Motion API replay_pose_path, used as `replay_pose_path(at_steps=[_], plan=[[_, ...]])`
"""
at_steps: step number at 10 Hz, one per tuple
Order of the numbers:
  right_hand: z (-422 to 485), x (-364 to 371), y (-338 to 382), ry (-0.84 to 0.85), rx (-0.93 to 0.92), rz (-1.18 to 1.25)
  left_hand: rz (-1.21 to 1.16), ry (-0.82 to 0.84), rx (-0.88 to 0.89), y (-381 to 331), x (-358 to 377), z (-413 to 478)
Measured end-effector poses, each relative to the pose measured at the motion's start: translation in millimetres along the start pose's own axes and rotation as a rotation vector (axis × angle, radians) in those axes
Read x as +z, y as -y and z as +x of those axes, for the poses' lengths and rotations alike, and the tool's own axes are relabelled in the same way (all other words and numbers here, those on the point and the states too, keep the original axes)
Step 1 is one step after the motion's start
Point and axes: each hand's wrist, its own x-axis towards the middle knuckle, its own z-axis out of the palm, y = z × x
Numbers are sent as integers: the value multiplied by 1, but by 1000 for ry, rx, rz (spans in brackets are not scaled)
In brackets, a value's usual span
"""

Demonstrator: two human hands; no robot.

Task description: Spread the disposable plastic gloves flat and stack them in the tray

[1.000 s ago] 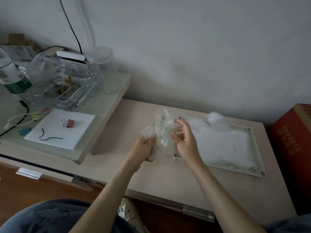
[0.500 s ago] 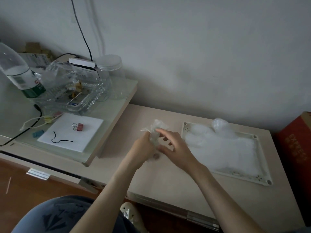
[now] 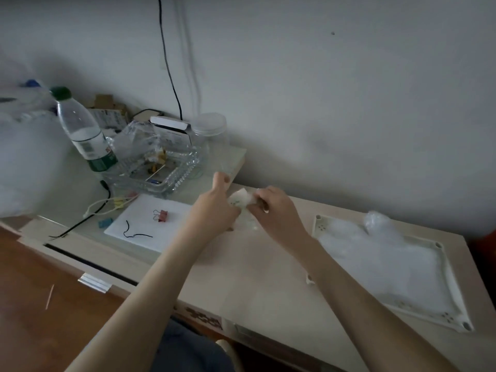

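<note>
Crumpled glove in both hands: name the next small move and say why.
Probably draw the left hand and right hand apart to open it out: both pinch the glove, which is bunched between them, and the tray on the right already holds spread gloves.

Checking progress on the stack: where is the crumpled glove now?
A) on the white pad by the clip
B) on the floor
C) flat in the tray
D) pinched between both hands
D: the left hand and right hand both pinch the glove, left of the tray.
</note>
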Motion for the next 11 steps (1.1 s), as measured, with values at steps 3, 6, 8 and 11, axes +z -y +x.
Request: replay_pose_path(at_steps=[3,6,8,11], plan=[[42,30,61,219,-26,329,104,-383,7,37,-69,31],[39,42,32,177,144,301,-30,-512,-170,103,-106,77],[45,56,25,197,200,306,-60,-534,-270,118,-101,99],[54,66,23,234,258,252,413,-584,-5,95,-70,98]])
